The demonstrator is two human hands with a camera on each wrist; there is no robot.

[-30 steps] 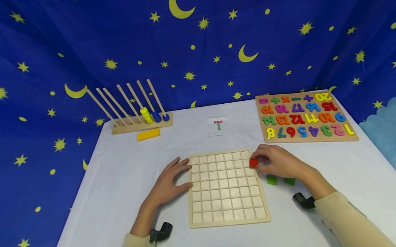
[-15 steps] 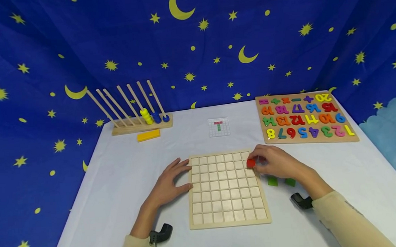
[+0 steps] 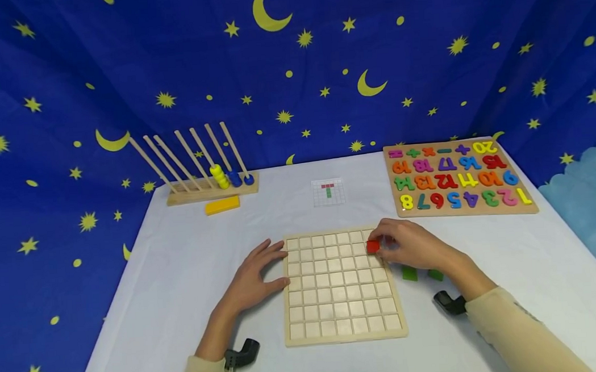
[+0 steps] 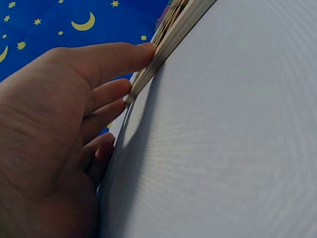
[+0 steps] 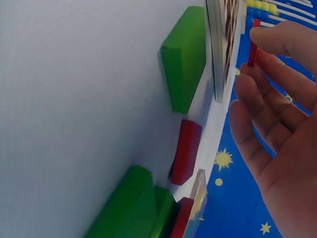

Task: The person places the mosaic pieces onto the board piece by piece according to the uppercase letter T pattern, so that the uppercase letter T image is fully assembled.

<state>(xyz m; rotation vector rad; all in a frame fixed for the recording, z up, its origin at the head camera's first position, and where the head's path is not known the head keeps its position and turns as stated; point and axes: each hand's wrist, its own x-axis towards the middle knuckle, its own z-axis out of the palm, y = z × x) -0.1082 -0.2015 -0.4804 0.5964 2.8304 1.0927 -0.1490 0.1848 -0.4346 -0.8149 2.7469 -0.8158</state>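
A wooden grid board point(image 3: 346, 338) with square cells lies in front of me in the head view. My left hand point(image 3: 252, 277) rests along its left side, fingers spread and thumb at the edge; the left wrist view has the thumb and fingertips point(image 4: 147, 51) against the board's side. Between thumb and fingers my right hand point(image 3: 411, 243) pinches a red square tile point(image 3: 373, 247), over the board's upper right cells. The right wrist view shows that tile edge-on. Below the right hand lie a green tile point(image 5: 185, 57), a loose red tile point(image 5: 186, 151) and several others, partly hidden in the head view.
Behind the board lies a clear card point(image 3: 328, 192) printed with a red and green T on a grid. A wooden number puzzle point(image 3: 461, 179) sits back right. Back left stand a peg abacus point(image 3: 213, 194) and a yellow block point(image 3: 222, 205). A starry blue curtain point(image 3: 191, 39) hangs behind.
My right hand has moved slightly left with the red tile, from the board's right rim to over its rightmost cells. The left hand has stayed at the board's left edge.
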